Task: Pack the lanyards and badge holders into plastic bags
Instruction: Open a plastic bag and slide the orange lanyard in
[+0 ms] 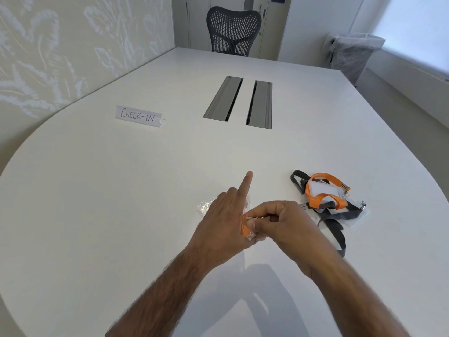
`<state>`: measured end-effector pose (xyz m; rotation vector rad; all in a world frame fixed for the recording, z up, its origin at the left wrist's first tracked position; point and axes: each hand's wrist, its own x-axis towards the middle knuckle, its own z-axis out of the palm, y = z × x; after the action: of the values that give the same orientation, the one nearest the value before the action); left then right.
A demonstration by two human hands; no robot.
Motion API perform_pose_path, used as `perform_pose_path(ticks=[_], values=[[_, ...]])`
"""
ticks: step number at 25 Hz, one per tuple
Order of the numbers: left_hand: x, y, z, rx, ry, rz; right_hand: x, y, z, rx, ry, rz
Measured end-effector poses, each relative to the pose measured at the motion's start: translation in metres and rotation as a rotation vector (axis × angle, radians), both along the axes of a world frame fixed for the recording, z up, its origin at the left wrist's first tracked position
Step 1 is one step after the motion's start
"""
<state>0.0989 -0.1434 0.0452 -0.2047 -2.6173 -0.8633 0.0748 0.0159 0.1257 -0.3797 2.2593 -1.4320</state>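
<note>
Our left grip [226, 220], in the lower middle of the frame, is clenched on one clear plastic bag [206, 206], with only the index finger stretched out straight. A crumpled corner of the bag shows at the left of the knuckles. Our right grip [279, 222] touches the left one, and its curled fingers pinch an orange strap [246, 231] together with a small metal piece. How far the strap is inside the bag we cannot tell, because both grips cover it.

Just to the right of the right grip lies the pile still to pack. In it we count one orange lanyard [324, 200] and two clear badge holders [322, 188] [358, 216]. The black lanyards [335, 216] are tangled, so we cannot count them surely.

All this rests on a white desk [121, 203] with a rounded edge. In the upper middle of it are two grey cable hatches [223, 99] [260, 104], side by side. One folded paper sign [138, 116] reading "CHECK-IN" stands at the left of the hatches, well apart from the grips.

At the far end of the desk stands one dark mesh chair [233, 30], before pale doors. A wall with a leaf pattern [48, 57] fills the upper left of the frame. In the upper right stands one thing wrapped in plastic film [352, 52].
</note>
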Motion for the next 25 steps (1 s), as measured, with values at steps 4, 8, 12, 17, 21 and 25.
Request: perform_pose_path(ticks=[4,8,12,17,21,25], values=[[0.002,-0.003,0.000,0.003,-0.021,-0.001,-0.008,0.011,0.010,-0.031,-0.083,0.264],[0.003,-0.001,0.002,0.007,-0.038,-0.032,-0.009,0.006,0.006,0.044,0.015,0.061],[0.002,0.000,0.005,-0.020,-0.038,-0.019,0.000,-0.004,0.003,0.093,0.158,-0.111],[0.001,-0.003,0.003,0.072,-0.062,-0.042,0.016,-0.018,-0.007,0.075,0.273,-0.150],[0.002,-0.005,0.003,0.098,-0.053,-0.035,0.009,-0.013,-0.007,0.074,0.129,-0.105],[0.003,0.000,0.004,0.085,-0.051,-0.064,0.007,-0.013,-0.012,0.129,0.103,-0.145]])
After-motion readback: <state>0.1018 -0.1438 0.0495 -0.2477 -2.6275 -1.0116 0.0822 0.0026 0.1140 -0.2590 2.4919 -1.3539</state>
